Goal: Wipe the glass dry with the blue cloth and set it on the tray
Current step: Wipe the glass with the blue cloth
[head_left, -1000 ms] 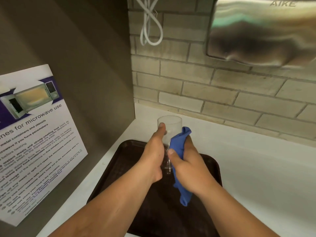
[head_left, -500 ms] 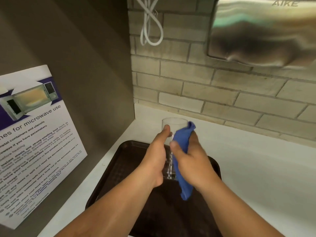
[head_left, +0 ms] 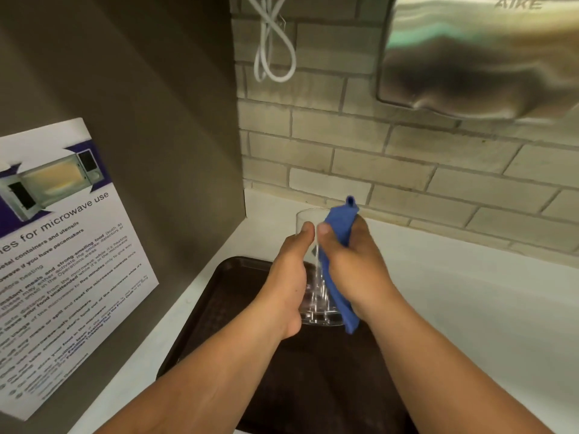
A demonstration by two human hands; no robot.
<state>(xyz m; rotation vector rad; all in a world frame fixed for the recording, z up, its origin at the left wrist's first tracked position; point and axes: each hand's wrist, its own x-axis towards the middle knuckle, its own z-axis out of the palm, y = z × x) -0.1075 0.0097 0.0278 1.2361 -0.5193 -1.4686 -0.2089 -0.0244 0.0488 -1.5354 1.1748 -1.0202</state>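
A clear ribbed glass (head_left: 316, 303) is held upright over the far end of a dark brown tray (head_left: 219, 296). My left hand (head_left: 289, 277) grips its left side, thumb near the rim. My right hand (head_left: 354, 267) presses a blue cloth (head_left: 340, 227) against the right side of the glass. The cloth sticks up above the rim and hangs down past the glass's base. I cannot tell whether the base touches the tray.
The tray lies on a white counter (head_left: 485, 324) in a corner. A brick wall (head_left: 407, 170) stands behind, with a steel hand dryer (head_left: 482, 54) and a looped white cable (head_left: 272, 48). A microwave notice (head_left: 56, 261) hangs on the grey panel at left.
My right hand has slid the cloth up the glass's right side, and its top now pokes above the rim. Both hands and the glass have shifted slightly right.
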